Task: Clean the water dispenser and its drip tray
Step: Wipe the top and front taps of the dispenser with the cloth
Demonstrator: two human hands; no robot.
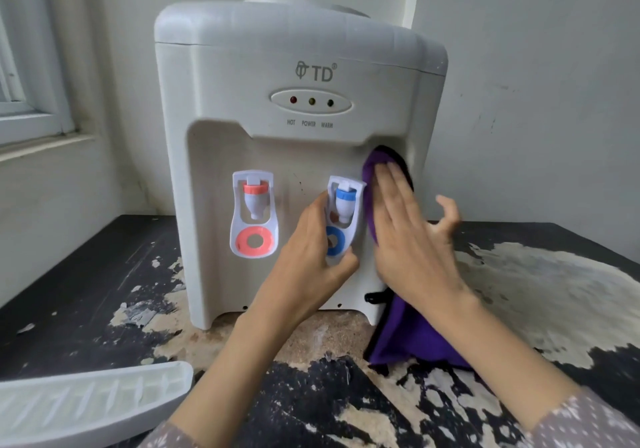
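A white tabletop water dispenser (pixel 298 108) stands on a worn dark table (pixel 104 264). It has a red tap (pixel 255 212) and a blue tap (pixel 344 212) in its front recess. My left hand (pixel 311 260) grips the blue tap's lever, thumb under its lower end. My right hand (pixel 412 236) presses a purple cloth (pixel 372 170) flat against the recess wall to the right of the blue tap, fingers straight. The cloth's lower part (pixel 412 340) hangs down to the table. The detached white drip tray (pixel 90 402) lies at the lower left of the table.
The tabletop's dark coating is peeled, with pale patches (pixel 540 295) around and right of the dispenser. A window frame (pixel 31 108) is at the left. Grey walls stand close behind the dispenser.
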